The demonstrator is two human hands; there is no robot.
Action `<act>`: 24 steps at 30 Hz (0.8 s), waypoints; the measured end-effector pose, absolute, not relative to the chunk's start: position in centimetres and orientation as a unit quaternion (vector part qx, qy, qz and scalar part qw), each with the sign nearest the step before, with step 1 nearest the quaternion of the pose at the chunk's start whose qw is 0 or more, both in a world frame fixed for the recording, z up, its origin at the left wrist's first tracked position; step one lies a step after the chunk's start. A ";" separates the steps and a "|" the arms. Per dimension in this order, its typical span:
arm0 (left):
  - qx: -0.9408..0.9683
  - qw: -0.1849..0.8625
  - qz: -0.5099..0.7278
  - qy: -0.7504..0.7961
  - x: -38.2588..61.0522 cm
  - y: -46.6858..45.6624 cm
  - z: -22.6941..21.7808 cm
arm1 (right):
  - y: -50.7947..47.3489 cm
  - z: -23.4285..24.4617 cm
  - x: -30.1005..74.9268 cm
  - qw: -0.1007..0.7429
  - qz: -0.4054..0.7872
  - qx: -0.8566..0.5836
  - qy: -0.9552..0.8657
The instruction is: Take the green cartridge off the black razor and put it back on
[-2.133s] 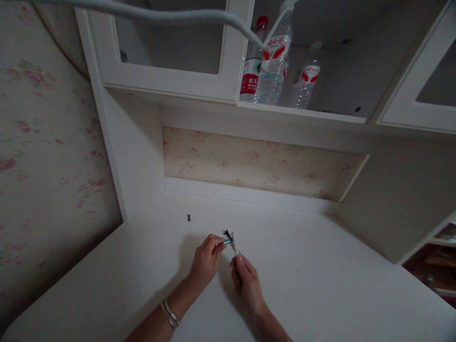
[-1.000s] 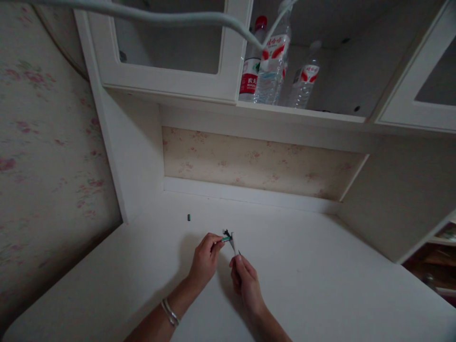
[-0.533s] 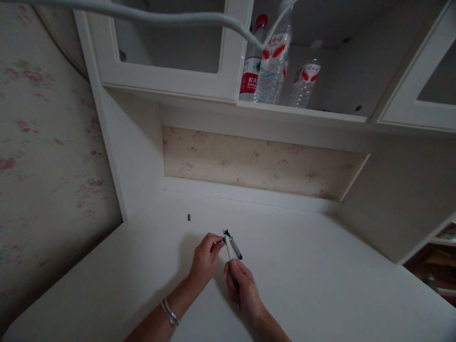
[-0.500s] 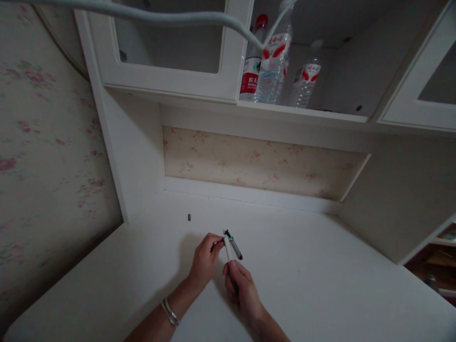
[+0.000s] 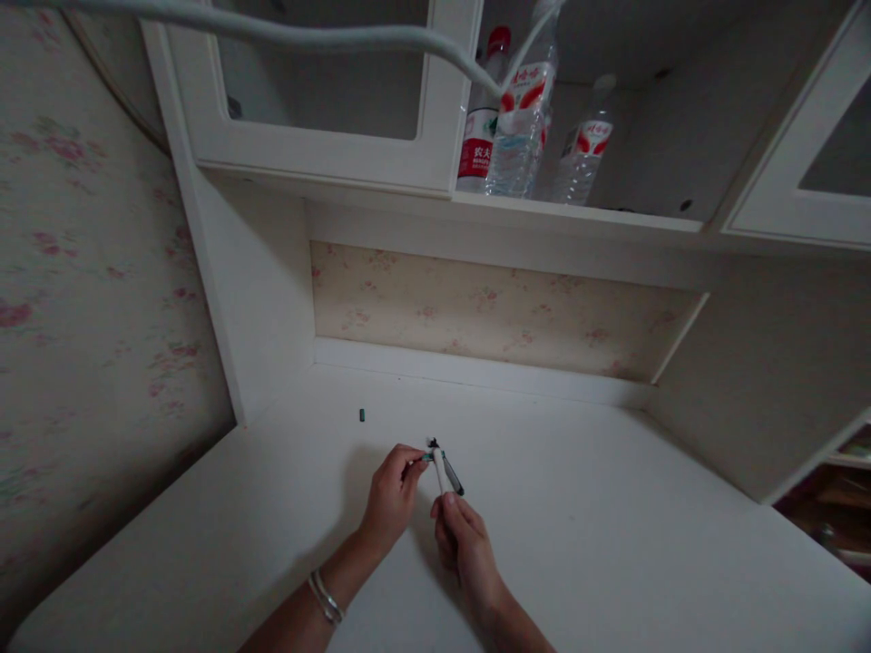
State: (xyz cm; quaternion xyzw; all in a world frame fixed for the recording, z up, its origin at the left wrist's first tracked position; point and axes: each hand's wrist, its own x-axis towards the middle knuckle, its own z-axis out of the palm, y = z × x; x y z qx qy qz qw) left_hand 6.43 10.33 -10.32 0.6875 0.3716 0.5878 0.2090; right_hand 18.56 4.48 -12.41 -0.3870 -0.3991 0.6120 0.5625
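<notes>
My left hand (image 5: 393, 494) is closed in a pinch on a razor cartridge (image 5: 427, 457), a small dark and teal piece. Wrapped in my right hand (image 5: 464, 542) is a pale razor handle (image 5: 441, 473), its upper end meeting the cartridge or just in front of it; I cannot tell whether they are joined. Behind that handle, a second razor handle (image 5: 454, 476), dark grey and black, lies on the white desk (image 5: 578, 544). A further small dark and teal cartridge (image 5: 362, 415) rests on the desk beyond my left hand.
Overhead, a white cabinet (image 5: 327, 159) holds several plastic bottles, among them a red-capped bottle (image 5: 482, 136) and a white-capped bottle (image 5: 586, 150). A pale cable (image 5: 327, 36) crosses the top of the view. Floral wallpaper (image 5: 102, 272) covers the left wall.
My right hand and the pale handle have shifted slightly to the right, and the handle's top now overlaps the dark handle behind more. My left hand has barely moved.
</notes>
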 end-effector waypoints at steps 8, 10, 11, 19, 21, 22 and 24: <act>0.690 0.205 0.584 0.374 6.4 10.3 -10.4 | 4.4 -12.3 18.4 0.549 0.623 -0.383 -0.405; 0.690 0.206 0.583 0.376 6.4 10.3 -10.4 | 4.5 -12.5 18.4 0.562 0.612 -0.388 -0.399; 0.690 0.206 0.582 0.378 6.4 10.3 -10.4 | 4.5 -12.5 18.5 0.572 0.603 -0.395 -0.391; 0.690 0.206 0.584 0.374 6.4 10.3 -10.3 | 4.4 -12.2 18.4 0.547 0.635 -0.376 -0.396; 0.690 0.201 0.585 0.376 6.4 10.3 -10.3 | 4.6 -12.2 18.4 0.562 0.620 -0.385 -0.388; 0.690 0.198 0.586 0.376 6.4 10.3 -10.3 | 4.6 -12.2 18.5 0.572 0.611 -0.392 -0.381; 0.691 0.192 0.586 0.377 6.4 10.4 -10.4 | 4.7 -12.2 18.5 0.581 0.607 -0.398 -0.368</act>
